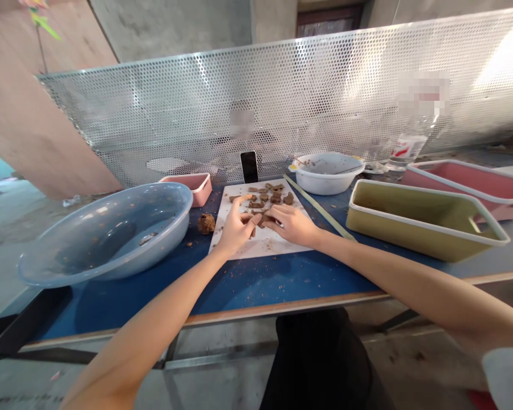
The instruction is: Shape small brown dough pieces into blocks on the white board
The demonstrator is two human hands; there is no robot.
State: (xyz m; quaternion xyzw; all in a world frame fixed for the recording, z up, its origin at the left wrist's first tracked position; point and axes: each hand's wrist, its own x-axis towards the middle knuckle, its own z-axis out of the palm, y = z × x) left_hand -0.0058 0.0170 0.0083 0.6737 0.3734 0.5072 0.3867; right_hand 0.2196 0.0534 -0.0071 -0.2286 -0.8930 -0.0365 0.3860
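Both hands meet over a white board (239, 250) lying on the blue table. Between them is a small piece of brown clay (261, 221), partly hidden by the fingers. My left hand (234, 229) pinches it at its left end, thumb against the clay and index finger stretched forward. From the other side, my right hand (294, 225) curls its fingers over the same piece. Just beyond the fingertips, several shaped clay pieces (276, 197) lie on the board. A rough clay lump (206, 224) rests on the table left of the board.
A large blue basin (111, 250) stands at left, with a small pink box (200, 191) behind. A phone (249, 167) leans upright behind the board. Rightward are a green stick (320, 209), white bowl (325, 181), olive bin (410, 239), pink bin (496, 193) and plastic bottle (408, 148).
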